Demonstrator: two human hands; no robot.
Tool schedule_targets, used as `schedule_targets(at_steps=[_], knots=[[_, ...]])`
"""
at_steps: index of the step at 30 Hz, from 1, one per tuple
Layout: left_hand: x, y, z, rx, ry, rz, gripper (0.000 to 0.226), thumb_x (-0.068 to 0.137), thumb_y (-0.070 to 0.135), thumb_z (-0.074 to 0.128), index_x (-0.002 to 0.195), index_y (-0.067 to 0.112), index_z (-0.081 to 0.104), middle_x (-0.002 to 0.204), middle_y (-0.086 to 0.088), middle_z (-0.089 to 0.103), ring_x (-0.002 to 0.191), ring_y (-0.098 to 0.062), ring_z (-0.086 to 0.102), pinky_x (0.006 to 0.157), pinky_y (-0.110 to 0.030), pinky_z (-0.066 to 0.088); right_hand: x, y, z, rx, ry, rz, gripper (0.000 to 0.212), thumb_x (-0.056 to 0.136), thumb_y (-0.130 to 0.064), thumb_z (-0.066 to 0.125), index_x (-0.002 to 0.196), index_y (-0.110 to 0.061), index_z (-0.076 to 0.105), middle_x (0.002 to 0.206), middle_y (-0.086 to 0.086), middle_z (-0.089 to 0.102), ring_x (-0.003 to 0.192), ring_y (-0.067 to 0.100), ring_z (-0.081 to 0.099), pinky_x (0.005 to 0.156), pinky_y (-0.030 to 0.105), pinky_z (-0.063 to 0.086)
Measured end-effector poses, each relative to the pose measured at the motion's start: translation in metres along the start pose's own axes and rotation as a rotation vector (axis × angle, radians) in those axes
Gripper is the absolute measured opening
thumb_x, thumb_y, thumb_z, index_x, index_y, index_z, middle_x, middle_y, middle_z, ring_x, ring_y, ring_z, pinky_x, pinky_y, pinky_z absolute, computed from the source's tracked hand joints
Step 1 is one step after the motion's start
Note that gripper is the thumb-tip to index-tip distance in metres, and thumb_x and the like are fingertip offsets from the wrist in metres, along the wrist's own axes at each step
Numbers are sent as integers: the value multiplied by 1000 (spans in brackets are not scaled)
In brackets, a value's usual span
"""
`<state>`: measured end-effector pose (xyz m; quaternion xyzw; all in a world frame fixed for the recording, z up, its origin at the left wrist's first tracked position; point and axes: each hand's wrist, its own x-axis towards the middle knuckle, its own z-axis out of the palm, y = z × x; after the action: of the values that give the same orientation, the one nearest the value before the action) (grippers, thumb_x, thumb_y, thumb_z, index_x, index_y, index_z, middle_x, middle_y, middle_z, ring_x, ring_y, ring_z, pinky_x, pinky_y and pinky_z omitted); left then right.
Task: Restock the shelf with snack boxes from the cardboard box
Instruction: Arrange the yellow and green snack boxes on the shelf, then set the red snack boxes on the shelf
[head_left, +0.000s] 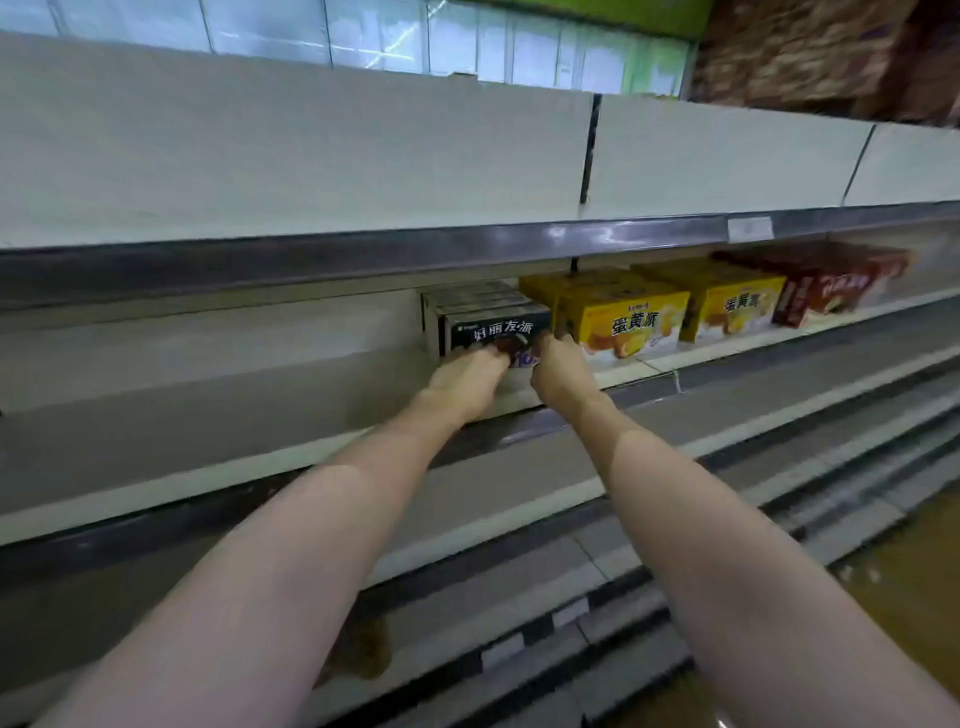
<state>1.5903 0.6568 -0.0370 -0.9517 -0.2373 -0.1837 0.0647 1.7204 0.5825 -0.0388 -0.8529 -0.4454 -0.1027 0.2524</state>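
**One dark box going in, tight on its right side**

One dark snack box (496, 331) sits at the front of a row of like boxes, just left of centre in the frame, on the middle shelf (208, 374). I have both hands on it: my left hand (467, 379) grips the lower front edge with fingers curled against the face, and my right hand (558, 371) pinches the lower right corner, thumb side up by the neighbouring yellow box (621, 317).

My worry is that right side. The dark box is touching or nearly touching the yellow one, and my right fingers are in the seam; pushing back could jam them or skew the yellow box. I also judge that a crooked push could knock the row behind out of line, though blur keeps me from counting those boxes.

Overhead, the lip of the shelf above (363, 249) hangs low over the box tops, so lifting is limited. To the left of centre the shelf is bare and wide, which is the free direction for my hands. Further right stand a second yellow box (727, 301) and red boxes (831, 283). The cardboard box is out of view.
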Motion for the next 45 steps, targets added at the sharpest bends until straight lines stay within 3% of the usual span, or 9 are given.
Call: schedule_targets(at_steps=[7, 10, 14, 20, 25, 28, 34, 40, 45], knots=[[3, 30, -6, -9, 31, 80, 23, 96, 16, 49, 113, 15, 64, 110, -12, 64, 102, -34, 62, 77, -38, 50, -30, 25, -20, 32, 72, 64, 36, 89, 4, 44, 122, -4, 57, 122, 22, 55, 110, 39, 55, 90, 40, 46], [9, 55, 3, -167, 20, 99, 25, 92, 18, 47, 106, 15, 67, 108, -12, 64, 100, -34, 62, 72, -34, 45, -52, 48, -33, 70, 120, 130, 37, 87, 7, 44, 119, -6, 58, 123, 18, 56, 109, 36, 55, 88, 36, 47], [26, 96, 19, -305, -6, 208, 7, 87, 19, 50, 84, 22, 55, 91, -7, 63, 80, -26, 57, 73, -40, 53, -92, 85, -56, 5, 156, 231, 21, 89, 2, 44, 105, -2, 57, 112, 21, 55, 103, 37, 53, 81, 35, 42], [29, 201, 55, -371, -122, 462, 18, 82, 7, 51, 69, 17, 47, 80, -14, 61, 74, -32, 60, 68, -42, 53, -183, 160, -77, -66, 183, 448, 14, 94, -6, 48, 106, -4, 54, 105, 12, 51, 100, 36, 51, 73, 32, 38], [-3, 300, 74, -439, -225, 637, 18, 82, 10, 51, 68, 21, 46, 80, -9, 58, 75, -33, 60, 67, -42, 52, -259, 221, -96, -95, 174, 624, 13, 94, -6, 50, 106, -7, 55, 107, 14, 53, 101, 35, 54, 75, 34, 40], [-19, 360, 81, -485, -275, 703, 7, 84, 17, 51, 83, 18, 58, 84, -3, 61, 80, -28, 63, 70, -38, 54, -298, 258, -110, -96, 197, 712, 13, 96, -10, 50, 106, -7, 58, 109, 14, 54, 100, 32, 54, 84, 37, 45], [-48, 473, 105, -634, -434, 758, 17, 88, 13, 56, 99, 10, 68, 99, -12, 71, 92, -28, 66, 79, -32, 53, -388, 337, -113, -102, 226, 933, 13, 95, -13, 52, 105, -8, 59, 107, 14, 57, 103, 34, 57, 88, 41, 48], [-92, 566, 152, -690, -574, 725, 9, 87, 15, 57, 87, 17, 66, 93, -8, 70, 89, -27, 65, 76, -34, 53, -478, 400, -111, -72, 175, 1091, 16, 97, -14, 52, 110, -11, 59, 118, 10, 56, 113, 28, 53, 94, 36, 43], [-115, 635, 174, -712, -694, 746, 7, 87, 17, 54, 84, 18, 60, 92, -3, 68, 84, -25, 64, 75, -37, 56, -530, 453, -125, -78, 161, 1207, 11, 93, -14, 52, 102, -17, 58, 111, 8, 59, 106, 29, 55, 89, 39, 47]])
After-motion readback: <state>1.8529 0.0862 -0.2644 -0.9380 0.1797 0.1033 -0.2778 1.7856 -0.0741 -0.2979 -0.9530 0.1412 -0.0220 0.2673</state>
